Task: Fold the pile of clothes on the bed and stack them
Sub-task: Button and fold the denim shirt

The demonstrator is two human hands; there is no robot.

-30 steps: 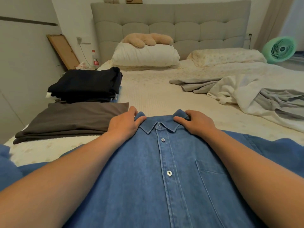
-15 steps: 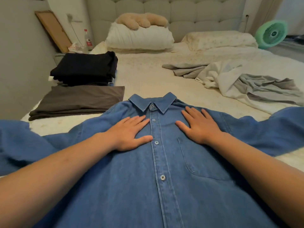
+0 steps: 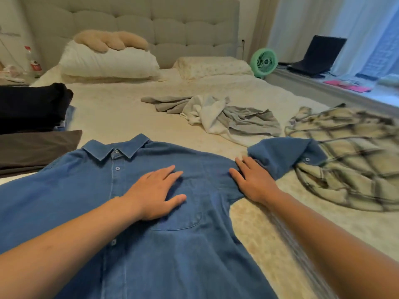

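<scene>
Denim shirt (image 3: 103, 212) lies face-up, buttoned, on bed (image 3: 121, 113), filling lower left + center of frame, collar pointing up-frame. Left hand (image 3: 157, 193) flat on shirt chest just above the pocket, fingers straight, palm down, holding nothing. Right hand (image 3: 252, 182) also flat w/ fingers extended, pressing at the shirt's sleeve seam at center right; no grip. Sleeve (image 3: 282, 156) bunched just beyond right hand, cuff end overlapping a plaid shirt (image 3: 349, 156) crumpled at right edge. Unfolded grey + white clothes (image 3: 224, 117) heaped mid-frame, apart from denim. Folded stacks at left edge: black stack (image 3: 32, 104) above, dark brown folded item (image 3: 36, 147) below it, near the collar. Upper frame: white pillow (image 3: 108, 61) w/ plush toy (image 3: 108, 39), green fan (image 3: 263, 59), laptop (image 3: 319, 55) upper right. Some motion blur at right.
</scene>
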